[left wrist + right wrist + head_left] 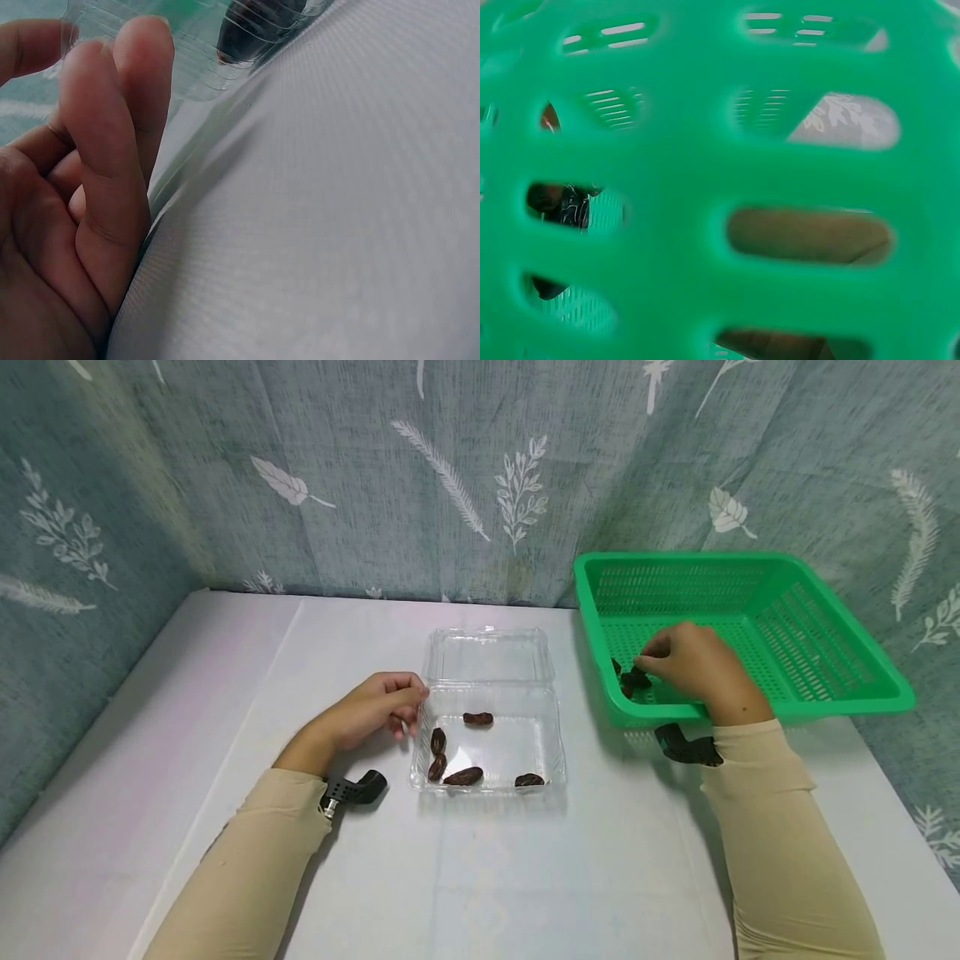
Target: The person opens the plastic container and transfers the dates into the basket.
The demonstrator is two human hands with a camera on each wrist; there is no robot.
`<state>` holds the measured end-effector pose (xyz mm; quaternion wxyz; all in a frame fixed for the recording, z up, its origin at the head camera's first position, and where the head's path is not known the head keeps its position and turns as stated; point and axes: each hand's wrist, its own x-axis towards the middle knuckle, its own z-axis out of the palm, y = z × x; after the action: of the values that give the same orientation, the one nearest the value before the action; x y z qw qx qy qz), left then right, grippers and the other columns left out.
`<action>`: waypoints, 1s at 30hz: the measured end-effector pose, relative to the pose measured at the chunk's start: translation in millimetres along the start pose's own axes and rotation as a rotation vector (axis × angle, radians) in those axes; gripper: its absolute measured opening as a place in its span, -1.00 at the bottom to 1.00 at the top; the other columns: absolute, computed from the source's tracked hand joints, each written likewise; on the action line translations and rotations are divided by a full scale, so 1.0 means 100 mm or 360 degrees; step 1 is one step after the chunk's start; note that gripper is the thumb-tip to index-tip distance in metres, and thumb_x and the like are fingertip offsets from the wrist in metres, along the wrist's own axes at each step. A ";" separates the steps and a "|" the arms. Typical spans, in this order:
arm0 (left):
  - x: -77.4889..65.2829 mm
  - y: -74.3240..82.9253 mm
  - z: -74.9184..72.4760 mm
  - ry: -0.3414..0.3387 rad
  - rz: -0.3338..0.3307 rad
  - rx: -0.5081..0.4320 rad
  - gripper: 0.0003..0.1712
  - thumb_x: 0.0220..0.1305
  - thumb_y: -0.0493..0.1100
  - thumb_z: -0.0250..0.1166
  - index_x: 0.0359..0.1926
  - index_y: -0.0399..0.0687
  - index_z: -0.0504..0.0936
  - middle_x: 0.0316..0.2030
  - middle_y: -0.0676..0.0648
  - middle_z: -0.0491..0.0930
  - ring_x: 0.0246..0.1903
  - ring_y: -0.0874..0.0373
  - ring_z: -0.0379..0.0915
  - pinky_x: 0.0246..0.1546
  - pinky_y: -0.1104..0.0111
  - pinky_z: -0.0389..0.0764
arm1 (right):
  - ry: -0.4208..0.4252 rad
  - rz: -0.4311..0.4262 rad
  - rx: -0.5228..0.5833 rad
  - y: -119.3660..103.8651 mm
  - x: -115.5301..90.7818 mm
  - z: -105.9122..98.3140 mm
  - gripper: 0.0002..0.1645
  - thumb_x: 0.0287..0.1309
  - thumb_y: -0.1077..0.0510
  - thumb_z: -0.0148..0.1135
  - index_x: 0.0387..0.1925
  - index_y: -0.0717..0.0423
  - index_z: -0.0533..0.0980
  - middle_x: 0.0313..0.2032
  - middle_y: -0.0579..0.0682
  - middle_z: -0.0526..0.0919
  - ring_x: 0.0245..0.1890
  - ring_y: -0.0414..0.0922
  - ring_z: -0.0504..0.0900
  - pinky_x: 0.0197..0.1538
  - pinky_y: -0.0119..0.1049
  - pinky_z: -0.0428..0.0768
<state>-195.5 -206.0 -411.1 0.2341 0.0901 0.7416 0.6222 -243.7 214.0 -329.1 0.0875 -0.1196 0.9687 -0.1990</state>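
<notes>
Five brown dates point(463, 776) lie in a clear plastic box point(517, 745) in the middle of the scene: two end to end along its left side, one at the near left, one at the near right, one towards the far side. The lid point(489, 657) is folded back on the far side. More dates point(636, 682) sit in the near left corner of a green slotted basket point(847, 693) to the right. Both containers stand on a white bench point(525, 877) with faint creases, its far edge meeting a grey-green curtain point(337, 485) printed with pale leaves. The left wrist view adds the bench's fine weave and the undersides of the left fingers point(97, 150) against the plastic, a dark date showing through the box wall. The right wrist view looks through the basket's slots at dark dates and part of a hand. The left hand point(378, 706) reaches in from the near left, thumb and fingers pinching the box's left edge. The right hand point(693, 664) bends down over the basket's near rim, fingertips drawn together at the dates; whether they grip one cannot be told. Beige sleeves point(787, 852) cover both forearms.
</notes>
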 end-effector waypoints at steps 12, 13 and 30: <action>0.00 -0.01 -0.01 0.0017 0.0003 0.0001 -0.75 0.49 -0.15 0.03 -0.19 -0.30 0.44 -0.51 0.01 0.52 -0.52 0.19 0.58 -0.52 0.41 0.61 | 0.0235 -0.0017 0.0106 -0.17 -0.08 -0.01 -0.52 0.44 -0.05 0.06 0.11 0.21 0.61 0.13 0.27 0.63 0.06 0.22 0.61 -0.06 0.13 0.58; 0.00 0.00 -0.02 0.0023 0.0007 0.0002 -0.75 0.49 -0.14 0.03 -0.19 -0.30 0.44 -0.51 0.00 0.52 -0.52 0.19 0.58 -0.52 0.41 0.60 | 0.0288 -0.0034 0.0126 -0.20 -0.10 -0.01 -0.52 0.45 -0.06 0.05 0.10 0.20 0.61 0.12 0.26 0.64 0.02 0.21 0.62 -0.10 0.10 0.59; 0.01 -0.03 -0.01 0.0050 0.0005 -0.0011 -0.75 0.49 -0.15 0.01 -0.17 -0.31 0.43 -0.52 0.01 0.50 -0.51 0.19 0.60 -0.51 0.41 0.62 | 0.0496 -0.0668 0.0507 -0.84 -0.40 0.18 -0.81 0.27 0.22 0.31 -0.10 0.06 0.70 -0.14 0.00 0.71 -0.61 -0.29 0.63 -0.58 -0.44 0.47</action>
<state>-196.6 -207.1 -413.6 0.2217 0.0805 0.7428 0.6266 -185.4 143.0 -306.9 -0.0876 -0.2700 0.8812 -0.3779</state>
